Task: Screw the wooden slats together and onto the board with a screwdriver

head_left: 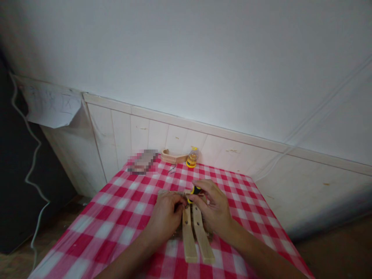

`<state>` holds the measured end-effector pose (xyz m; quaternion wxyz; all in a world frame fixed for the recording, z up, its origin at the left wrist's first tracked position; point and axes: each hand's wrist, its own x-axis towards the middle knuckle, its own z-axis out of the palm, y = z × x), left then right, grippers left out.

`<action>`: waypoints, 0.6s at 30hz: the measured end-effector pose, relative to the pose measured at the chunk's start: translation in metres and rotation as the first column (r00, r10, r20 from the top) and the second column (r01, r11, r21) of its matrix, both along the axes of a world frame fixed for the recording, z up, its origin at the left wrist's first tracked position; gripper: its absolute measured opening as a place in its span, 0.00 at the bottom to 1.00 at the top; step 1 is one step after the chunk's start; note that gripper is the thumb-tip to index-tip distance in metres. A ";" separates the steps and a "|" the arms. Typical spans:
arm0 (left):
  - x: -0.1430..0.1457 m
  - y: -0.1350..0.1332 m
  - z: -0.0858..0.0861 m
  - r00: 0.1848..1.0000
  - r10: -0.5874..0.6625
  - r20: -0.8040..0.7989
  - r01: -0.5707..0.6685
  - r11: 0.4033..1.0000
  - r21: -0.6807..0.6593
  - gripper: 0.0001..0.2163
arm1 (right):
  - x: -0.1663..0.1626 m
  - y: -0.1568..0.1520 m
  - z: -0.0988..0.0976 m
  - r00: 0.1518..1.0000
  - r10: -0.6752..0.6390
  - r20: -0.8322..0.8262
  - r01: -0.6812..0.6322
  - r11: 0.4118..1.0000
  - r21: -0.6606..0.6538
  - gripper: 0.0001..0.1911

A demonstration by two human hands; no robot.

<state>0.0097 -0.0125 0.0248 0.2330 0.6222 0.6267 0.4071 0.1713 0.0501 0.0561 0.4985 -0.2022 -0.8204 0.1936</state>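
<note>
Red and white squares cover the checked cloth (122,217) on the table in front of me. Both my hands are close together in the middle of it, almost touching. My right hand (213,211) pinches a small yellow and black plastic screwdriver (194,192) with the fingers closed on its handle. The tool points down and to the left, at the far end of two flat pale wooden strips (194,236). These strips lie side by side on the cloth, between my hands, and run toward me. My left hand (165,217) sits just beside the far end of the left strip. Its fingers are curled in, but I cannot tell if they squeeze anything. Far away from my hands, at the back edge of the table, lies a curved light wooden piece (173,157). Next to it stands a little round yellow plastic jar (192,157). A tiny thin metal thing (172,169) lies just in front of the curved piece. Behind the table is a white wooden board wall (139,135).
</note>
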 end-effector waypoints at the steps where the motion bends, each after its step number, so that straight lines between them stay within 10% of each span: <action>1: 0.000 0.000 0.000 1.000 0.000 0.001 0.000 1.000 0.001 0.10 | 0.000 -0.001 0.001 1.000 0.006 0.014 -0.007 1.000 0.017 0.19; 18: 0.000 0.000 0.002 1.000 0.004 -0.017 -0.004 1.000 -0.003 0.10 | 0.004 -0.003 0.001 0.997 -0.023 0.071 0.026 0.999 -0.038 0.20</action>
